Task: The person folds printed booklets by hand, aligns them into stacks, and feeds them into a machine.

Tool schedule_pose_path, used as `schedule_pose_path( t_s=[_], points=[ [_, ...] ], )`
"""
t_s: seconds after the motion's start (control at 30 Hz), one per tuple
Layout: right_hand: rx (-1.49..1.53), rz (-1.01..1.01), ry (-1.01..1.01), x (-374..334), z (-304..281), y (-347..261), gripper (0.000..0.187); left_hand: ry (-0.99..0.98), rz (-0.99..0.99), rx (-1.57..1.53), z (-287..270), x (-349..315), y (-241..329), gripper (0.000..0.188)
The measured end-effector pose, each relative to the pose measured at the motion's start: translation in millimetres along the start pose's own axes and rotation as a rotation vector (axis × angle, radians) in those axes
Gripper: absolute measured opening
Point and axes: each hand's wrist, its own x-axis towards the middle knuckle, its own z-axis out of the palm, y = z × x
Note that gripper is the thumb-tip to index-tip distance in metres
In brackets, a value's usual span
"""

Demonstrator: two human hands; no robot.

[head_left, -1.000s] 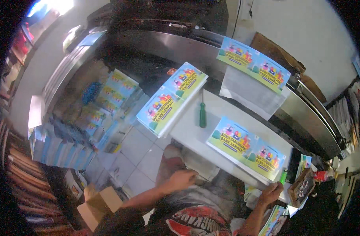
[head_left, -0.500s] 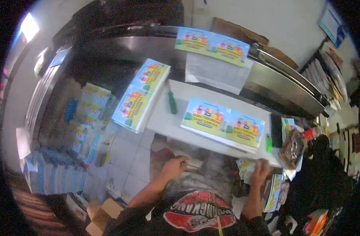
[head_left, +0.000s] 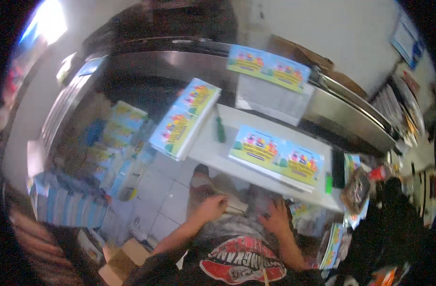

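Observation:
My left hand (head_left: 213,208) is over my lap, its fingers curled together. Whatever may be in them is too small to make out. Just beside its fingertips is a flat pale strip (head_left: 236,206) whose kind I cannot tell. My right hand (head_left: 277,217) is at the other side of my lap with its fingers apart, holding nothing visible. Beyond my knees a stack of printed booklet covers (head_left: 277,155) rests on the white table (head_left: 206,157). Another thick stack (head_left: 185,119) stands across the table's left end. Between the two stacks lies a green-handled screwdriver (head_left: 220,130).
A printed sheet (head_left: 269,67) and a whitish sheet (head_left: 272,100) lean against the metal bar behind. At the table's right are a black phone-like slab (head_left: 338,168), a green lighter-like item (head_left: 329,183) and a brown tray (head_left: 355,190). Bundled booklets (head_left: 72,205) and a cardboard box (head_left: 125,260) stand lower left.
My right hand has moved left, from beside the table's right end to over my lap. My left hand is nearly where it was. The whole view has shifted slightly.

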Motion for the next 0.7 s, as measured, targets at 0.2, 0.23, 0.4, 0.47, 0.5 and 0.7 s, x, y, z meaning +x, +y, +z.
schedule_pose_path(
  t_s=[0.2,0.23,0.4,0.47,0.5,0.7],
  points=[
    [0.089,0.098,-0.256,33,30,28,0.092,0.140,0.212,0.387,-20,-37,-27,0.035],
    [0.062,0.110,-0.280,41,31,28,0.094,0.179,0.263,0.431,-22,-42,-31,0.036],
    [0.111,0.108,-0.350,61,48,42,0.095,0.264,0.136,0.340,-25,-43,-30,0.035],
    [0.086,0.104,-0.341,68,56,45,0.097,0.309,0.073,0.345,-30,-36,-24,0.034],
    [0.088,0.098,-0.343,70,56,42,0.097,0.311,0.041,0.356,-32,-35,-22,0.033],
    [-0.008,0.183,-0.420,71,56,39,0.098,0.346,0.017,0.346,-32,-35,-25,0.031]
  ],
)
